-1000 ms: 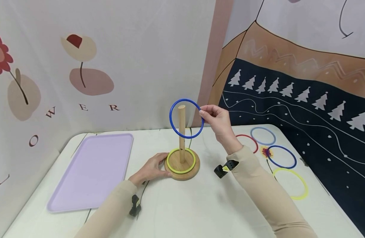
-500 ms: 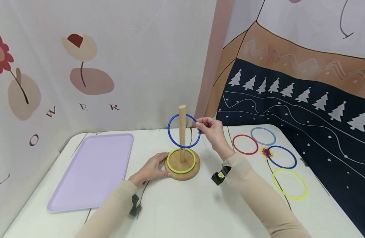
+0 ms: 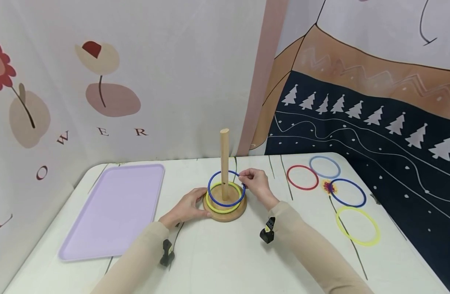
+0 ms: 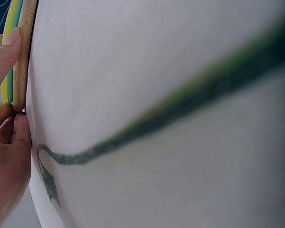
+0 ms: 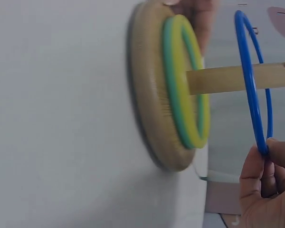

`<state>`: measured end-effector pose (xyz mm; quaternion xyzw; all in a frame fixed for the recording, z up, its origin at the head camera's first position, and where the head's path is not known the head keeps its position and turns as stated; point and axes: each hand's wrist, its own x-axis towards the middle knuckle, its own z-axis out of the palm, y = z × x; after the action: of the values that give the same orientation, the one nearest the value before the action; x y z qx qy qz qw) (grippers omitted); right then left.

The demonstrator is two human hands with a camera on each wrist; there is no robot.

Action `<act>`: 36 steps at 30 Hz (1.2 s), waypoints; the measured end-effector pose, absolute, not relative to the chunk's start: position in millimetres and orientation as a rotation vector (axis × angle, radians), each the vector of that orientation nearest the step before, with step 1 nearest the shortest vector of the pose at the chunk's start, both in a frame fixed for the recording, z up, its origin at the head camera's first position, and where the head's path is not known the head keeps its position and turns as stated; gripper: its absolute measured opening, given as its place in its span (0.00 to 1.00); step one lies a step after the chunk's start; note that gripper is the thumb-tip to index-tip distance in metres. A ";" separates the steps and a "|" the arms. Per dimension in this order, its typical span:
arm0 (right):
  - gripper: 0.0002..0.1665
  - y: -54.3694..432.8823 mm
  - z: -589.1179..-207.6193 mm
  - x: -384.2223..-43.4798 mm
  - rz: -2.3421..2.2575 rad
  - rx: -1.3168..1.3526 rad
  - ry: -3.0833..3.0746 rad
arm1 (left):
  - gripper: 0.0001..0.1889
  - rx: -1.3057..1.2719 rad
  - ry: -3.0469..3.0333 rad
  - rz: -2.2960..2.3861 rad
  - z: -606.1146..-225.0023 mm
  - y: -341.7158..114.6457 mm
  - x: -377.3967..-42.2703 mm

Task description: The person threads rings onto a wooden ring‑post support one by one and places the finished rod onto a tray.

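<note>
My right hand (image 3: pixel 257 184) pinches a blue ring (image 5: pixel 251 85) by its right side between thumb and fingers. The ring encircles the upright wooden peg (image 3: pixel 225 155), slightly tilted and above the base. On the round wooden base (image 3: pixel 228 217) lie a yellow ring (image 5: pixel 183 95) and, beneath it, a green ring (image 5: pixel 171 90), both around the peg. My left hand (image 3: pixel 188 208) grips the left edge of the base. In the left wrist view its thumb (image 4: pixel 4 61) lies over the rings' side, with the other fingers beside the base's edge.
On the right of the table lie a red ring (image 3: pixel 302 189), a light blue ring (image 3: pixel 324 177), another blue ring (image 3: pixel 347 205) and another yellow ring (image 3: pixel 358 244). A lilac tray (image 3: pixel 118 212) occupies the left. Printed cloths hang behind and on both sides.
My right hand has lowered the blue ring, which now surrounds the peg close above the lower rings. My left hand has stayed on the base.
</note>
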<state>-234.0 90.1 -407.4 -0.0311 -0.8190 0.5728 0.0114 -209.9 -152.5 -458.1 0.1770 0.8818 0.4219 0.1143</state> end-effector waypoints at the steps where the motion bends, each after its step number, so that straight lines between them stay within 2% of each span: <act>1: 0.05 89.2 -408.7 -233.8 1.774 -0.093 -2.566 | 0.47 0.518 2.586 1.236 -458.4 -152.6 -210.2; 21: 0.03 78.5 -435.4 -239.7 1.466 -0.017 -2.730 | 0.45 0.568 2.586 1.260 -459.0 -154.1 -211.5; 36: 0.03 75.0 -438.3 -239.8 1.483 -0.035 -2.741 | 0.44 0.571 2.573 1.295 -458.1 -153.5 -210.0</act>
<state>-239.8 75.0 -438.3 -0.0114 -0.8794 0.4758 0.0127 -210.0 -153.5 -458.1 0.1935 0.8716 0.4386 0.1023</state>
